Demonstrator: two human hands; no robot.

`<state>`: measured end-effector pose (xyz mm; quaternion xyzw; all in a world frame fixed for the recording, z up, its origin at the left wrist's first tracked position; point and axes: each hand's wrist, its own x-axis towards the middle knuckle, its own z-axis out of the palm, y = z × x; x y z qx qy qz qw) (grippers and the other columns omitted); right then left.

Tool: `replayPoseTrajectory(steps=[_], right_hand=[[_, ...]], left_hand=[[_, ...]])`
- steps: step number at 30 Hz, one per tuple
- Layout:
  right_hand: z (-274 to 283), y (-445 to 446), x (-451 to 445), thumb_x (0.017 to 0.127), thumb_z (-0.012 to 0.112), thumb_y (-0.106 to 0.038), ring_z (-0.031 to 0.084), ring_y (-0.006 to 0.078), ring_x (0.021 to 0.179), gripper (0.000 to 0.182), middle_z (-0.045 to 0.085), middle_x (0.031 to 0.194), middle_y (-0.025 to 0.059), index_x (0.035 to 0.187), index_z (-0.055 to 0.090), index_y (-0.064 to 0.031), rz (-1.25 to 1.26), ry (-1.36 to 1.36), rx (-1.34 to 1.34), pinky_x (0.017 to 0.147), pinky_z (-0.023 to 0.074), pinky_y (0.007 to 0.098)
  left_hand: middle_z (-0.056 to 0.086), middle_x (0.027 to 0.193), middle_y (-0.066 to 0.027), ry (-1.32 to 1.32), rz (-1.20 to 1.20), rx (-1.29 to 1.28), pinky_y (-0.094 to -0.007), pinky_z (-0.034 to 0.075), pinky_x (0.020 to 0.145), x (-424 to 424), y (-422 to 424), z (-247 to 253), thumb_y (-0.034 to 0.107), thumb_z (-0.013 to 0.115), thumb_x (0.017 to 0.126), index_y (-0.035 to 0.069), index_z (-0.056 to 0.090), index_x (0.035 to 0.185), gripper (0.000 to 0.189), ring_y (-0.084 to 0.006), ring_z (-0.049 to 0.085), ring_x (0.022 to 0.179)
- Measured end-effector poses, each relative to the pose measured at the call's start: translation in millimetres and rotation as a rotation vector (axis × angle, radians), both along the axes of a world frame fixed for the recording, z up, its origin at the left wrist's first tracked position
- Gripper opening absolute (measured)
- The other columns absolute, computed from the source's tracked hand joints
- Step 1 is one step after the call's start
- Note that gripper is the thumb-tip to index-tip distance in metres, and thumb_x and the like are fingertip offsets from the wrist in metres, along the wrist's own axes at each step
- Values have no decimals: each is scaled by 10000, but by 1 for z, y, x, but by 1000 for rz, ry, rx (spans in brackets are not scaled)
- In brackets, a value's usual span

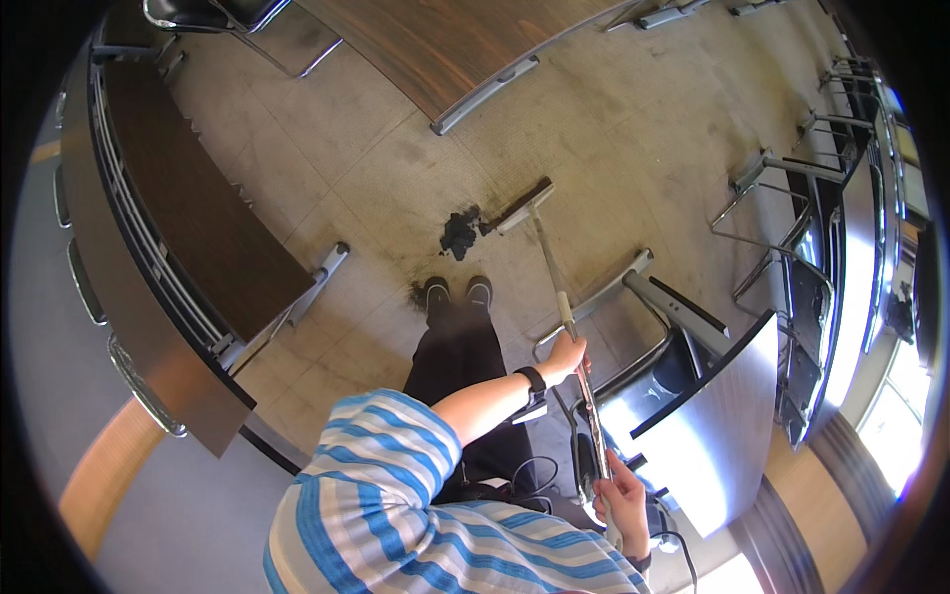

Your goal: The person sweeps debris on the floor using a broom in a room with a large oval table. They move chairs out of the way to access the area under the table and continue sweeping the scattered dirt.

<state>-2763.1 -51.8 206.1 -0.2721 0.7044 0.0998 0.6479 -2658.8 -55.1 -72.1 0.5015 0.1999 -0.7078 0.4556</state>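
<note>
My left hand (565, 358), with a dark band at its wrist, is closed around the middle of a push broom's long handle (548, 249). My right hand (623, 496) grips the same handle near its upper end, close to my body. The broom's head (525, 206), pale with dark bristles, rests on the tiled floor beyond my feet. Left of the bristles lies a pile of dark debris (460, 233). A smaller dark smudge (417, 295) is beside my shoe.
A wooden-topped table (460, 44) stands ahead. Dark tables (200, 200) line the left side. At right are a tilted tabletop (712, 438), a black chair with a metal frame (653, 367) and folded tables with chairs (809, 297). Table feet (326, 271) project onto the floor.
</note>
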Motion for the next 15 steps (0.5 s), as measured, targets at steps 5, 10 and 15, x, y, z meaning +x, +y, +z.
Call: replayPoseTrajectory(steps=[5, 10, 15], right_hand=[[-1, -9, 16, 796, 459, 28, 456, 88, 433, 517, 516, 655, 40, 1294, 348, -58, 168, -148, 123, 364, 359, 214], [-82, 11, 89, 833, 470, -32, 407, 66, 487, 499, 472, 677, 2, 1306, 350, -134, 319, -308, 210, 420, 332, 196], [-97, 21, 81, 822, 482, -44, 434, 62, 490, 491, 479, 667, -3, 1293, 369, -120, 310, -176, 184, 420, 374, 210]], left_hand=[[477, 586, -101, -121, 185, 73, -313, 421, 360, 47, 42, 2, 116, 392, 808, 14, 355, 833, 111, -207, 522, 456], [465, 577, -95, -202, 210, 174, -337, 463, 411, 145, 99, -62, 172, 397, 838, 25, 393, 778, 159, -212, 509, 456], [522, 610, -119, -166, 41, 265, -380, 483, 422, 111, 98, -112, 209, 416, 855, 22, 425, 818, 191, -236, 556, 501]])
